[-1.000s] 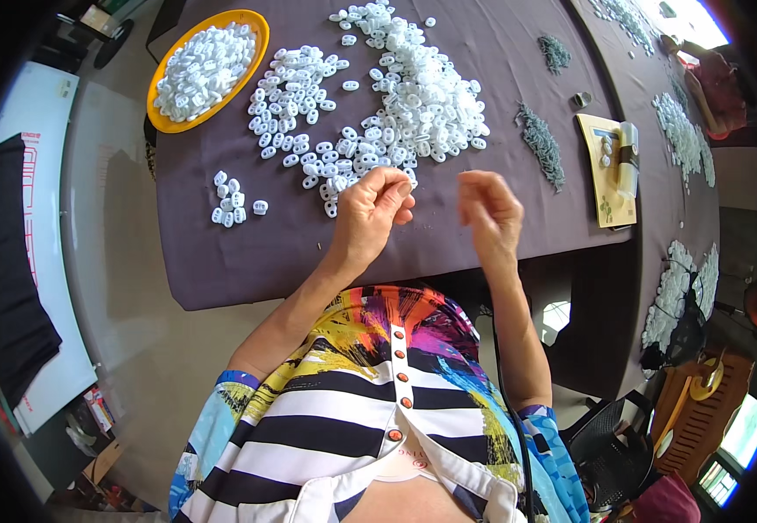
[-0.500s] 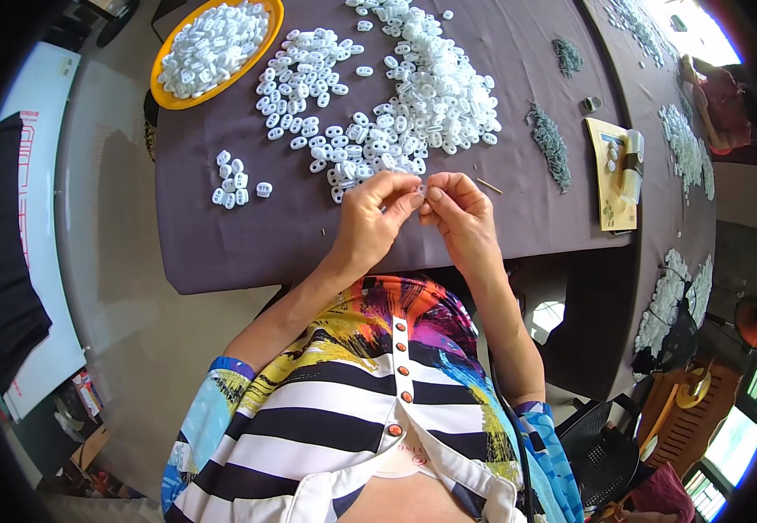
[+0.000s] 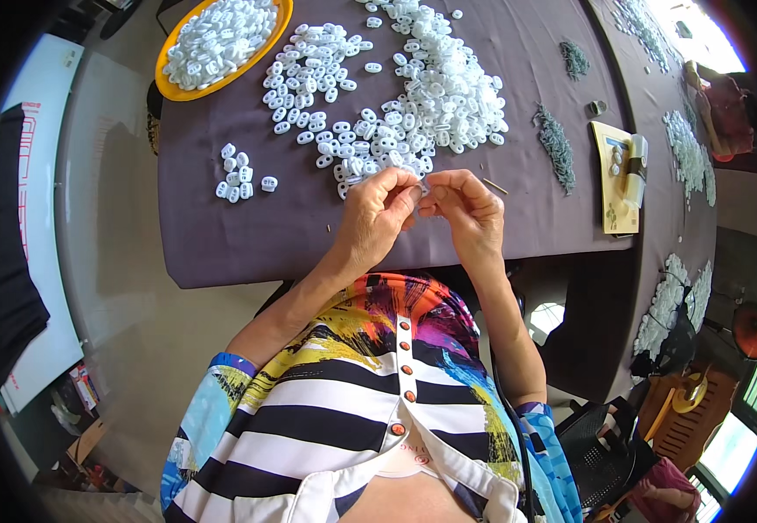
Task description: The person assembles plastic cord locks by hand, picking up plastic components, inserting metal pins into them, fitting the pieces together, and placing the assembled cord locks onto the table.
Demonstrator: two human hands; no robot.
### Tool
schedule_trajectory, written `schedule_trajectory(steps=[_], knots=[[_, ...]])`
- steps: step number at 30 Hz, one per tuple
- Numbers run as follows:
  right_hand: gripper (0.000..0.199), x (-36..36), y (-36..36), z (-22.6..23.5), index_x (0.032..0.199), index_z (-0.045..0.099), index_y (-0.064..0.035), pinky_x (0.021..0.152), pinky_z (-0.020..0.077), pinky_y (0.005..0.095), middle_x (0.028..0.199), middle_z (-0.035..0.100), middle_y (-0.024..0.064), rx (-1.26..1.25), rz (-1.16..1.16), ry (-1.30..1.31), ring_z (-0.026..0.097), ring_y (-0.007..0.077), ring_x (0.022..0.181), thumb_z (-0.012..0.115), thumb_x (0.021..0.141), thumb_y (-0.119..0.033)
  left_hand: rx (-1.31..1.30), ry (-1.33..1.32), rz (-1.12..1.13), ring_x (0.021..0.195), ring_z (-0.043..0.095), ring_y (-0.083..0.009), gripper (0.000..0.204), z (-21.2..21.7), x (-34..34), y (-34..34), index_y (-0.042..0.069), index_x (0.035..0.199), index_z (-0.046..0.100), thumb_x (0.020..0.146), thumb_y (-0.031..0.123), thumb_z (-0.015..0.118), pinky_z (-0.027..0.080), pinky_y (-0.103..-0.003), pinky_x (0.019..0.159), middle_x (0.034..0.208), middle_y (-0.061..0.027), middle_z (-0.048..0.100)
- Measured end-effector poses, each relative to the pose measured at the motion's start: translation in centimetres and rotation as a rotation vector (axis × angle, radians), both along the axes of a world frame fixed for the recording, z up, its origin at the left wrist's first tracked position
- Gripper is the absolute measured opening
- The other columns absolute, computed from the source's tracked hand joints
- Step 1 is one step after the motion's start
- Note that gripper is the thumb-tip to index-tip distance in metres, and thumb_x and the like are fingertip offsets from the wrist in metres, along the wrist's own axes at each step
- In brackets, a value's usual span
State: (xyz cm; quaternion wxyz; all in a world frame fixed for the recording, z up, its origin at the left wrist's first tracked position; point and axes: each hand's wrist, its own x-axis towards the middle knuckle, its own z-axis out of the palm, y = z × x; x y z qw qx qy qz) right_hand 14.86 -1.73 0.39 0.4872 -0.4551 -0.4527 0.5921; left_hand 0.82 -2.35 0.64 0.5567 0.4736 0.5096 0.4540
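Observation:
My left hand (image 3: 380, 213) is closed in a pinch near the table's front edge, with a small white plastic piece partly showing at its fingertips. Just to the right, my right hand (image 3: 468, 212) has thumb and forefinger pressed together; whatever is between them is too small to make out. The fingertips of both hands are almost touching. Beyond them spreads a large heap of white two-holed plastic pieces (image 3: 452, 100), shaped like cord locks. A smaller group of assembled-looking white pieces (image 3: 237, 174) lies to the left. A thin brown stick (image 3: 495, 186) rests right of my right hand.
A yellow tray (image 3: 162, 80) heaped with white pieces stands at the far left. Small grey piles (image 3: 556, 150) lie to the right, near a yellow card (image 3: 607, 174) and a clear roll (image 3: 635, 179). Another person's arm (image 3: 701, 105) shows at the far right.
My right hand's fingertips have drawn slightly apart from my left hand's, shifting a little to the right. The view has tilted slightly; the piles look unchanged.

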Motion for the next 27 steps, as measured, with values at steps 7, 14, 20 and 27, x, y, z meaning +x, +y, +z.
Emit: schedule_trajectory(steps=[7, 14, 20, 27], knots=[[0.012, 0.02, 0.00, -0.12, 0.093, 0.059, 0.0020, 0.065, 0.0506, 0.0230, 0.080, 0.061, 0.0038, 0.043, 0.028, -0.080, 0.059, 0.0085, 0.070, 0.049, 0.086, 0.004, 0.068, 0.098, -0.022, 0.053, 0.052, -0.0100, 0.007, -0.32, -0.02, 0.00, -0.002, 0.084, 0.056, 0.083, 0.005, 0.054, 0.042, -0.025, 0.048, 0.069, -0.0060, 0.058], [0.012, -0.06, -0.05, -0.06, 0.095, 0.057, 0.0018, 0.064, 0.0496, 0.0223, 0.077, 0.061, 0.0039, 0.030, 0.021, -0.142, 0.058, 0.0082, 0.068, 0.050, 0.085, 0.004, 0.060, 0.171, -0.045, 0.053, 0.053, -0.0120, 0.008, -0.12, -0.17, 0.01, -0.002, 0.085, 0.057, 0.083, 0.006, 0.054, 0.043, -0.027, 0.051, 0.070, -0.0087, 0.059], [0.012, 0.16, 0.04, -0.43, 0.094, 0.057, 0.0013, 0.063, 0.0490, 0.0219, 0.077, 0.061, 0.0043, 0.051, 0.052, -0.189, 0.058, 0.0083, 0.069, 0.050, 0.085, 0.005, 0.137, 0.230, -0.041, 0.062, 0.059, -0.0226, 0.007, -0.79, -0.22, -0.03, -0.002, 0.084, 0.057, 0.080, 0.004, 0.055, 0.045, -0.032, 0.057, 0.073, -0.0129, 0.060], [0.014, 0.29, 0.23, 0.17, 0.091, 0.057, 0.0024, 0.064, 0.0468, 0.0222, 0.081, 0.057, 0.0037, 0.163, 0.128, -0.307, 0.055, 0.0089, 0.070, 0.047, 0.083, 0.009, 0.199, 0.319, -0.075, 0.069, 0.060, -0.0275, 0.006, -0.52, -0.38, 0.04, -0.001, 0.083, 0.056, 0.078, 0.003, 0.054, 0.046, -0.034, 0.061, 0.075, -0.0133, 0.060]])
